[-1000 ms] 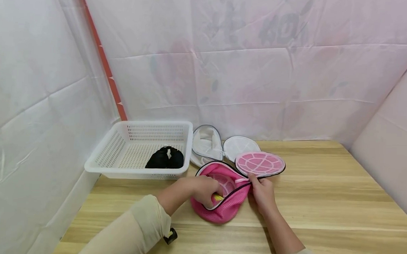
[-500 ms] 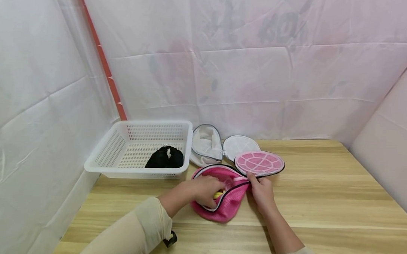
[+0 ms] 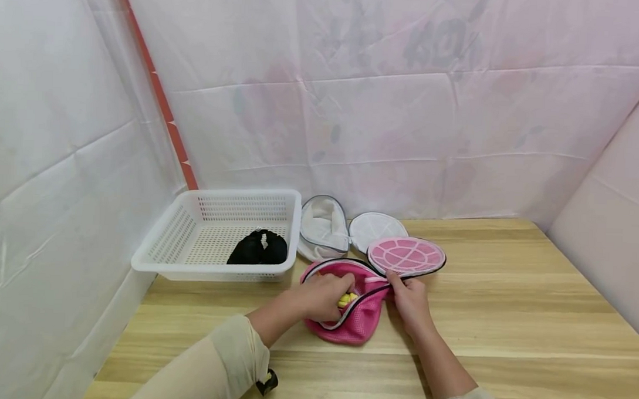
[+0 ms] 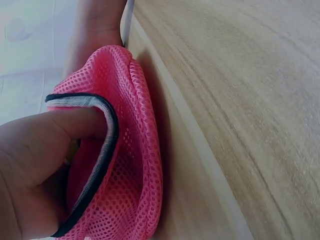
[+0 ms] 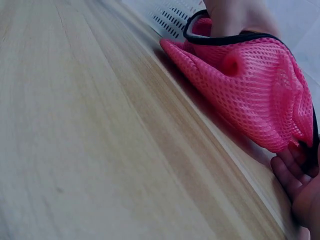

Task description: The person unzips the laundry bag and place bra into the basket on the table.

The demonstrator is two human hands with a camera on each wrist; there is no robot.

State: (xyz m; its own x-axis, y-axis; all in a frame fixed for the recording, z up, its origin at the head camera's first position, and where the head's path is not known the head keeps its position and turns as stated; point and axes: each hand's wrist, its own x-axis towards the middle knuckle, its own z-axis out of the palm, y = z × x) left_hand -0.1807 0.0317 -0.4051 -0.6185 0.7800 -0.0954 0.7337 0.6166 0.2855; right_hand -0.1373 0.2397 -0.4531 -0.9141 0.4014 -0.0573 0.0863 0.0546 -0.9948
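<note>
A pink mesh laundry bag [image 3: 359,327] lies unzipped on the table, its round lid [image 3: 406,255] folded out to the right. My left hand [image 3: 323,297] reaches through the dark-edged opening, fingertips hidden inside. Between its thumb and forefinger shows a small yellow, folded thing [image 3: 348,299]; I cannot tell whether the fingers grip it. At the joint of bag and lid, my right hand [image 3: 413,302] pinches the edge between thumb and fingers. The right wrist view shows these fingers [image 5: 287,177] at the bag's lower corner.
A white plastic basket [image 3: 153,266] with a black, cup-shaped garment [image 3: 259,248] inside stands back left. Beside it lies an unzipped white laundry bag [image 3: 324,223] with its round lid [image 3: 378,230]. A small black object [image 3: 267,382] shows below my left sleeve.
My left hand has shifted slightly up and right inside the bag, and more of the yellow thing shows. The bag's opening has changed shape and its near side has drawn in. The right hand holds still.
</note>
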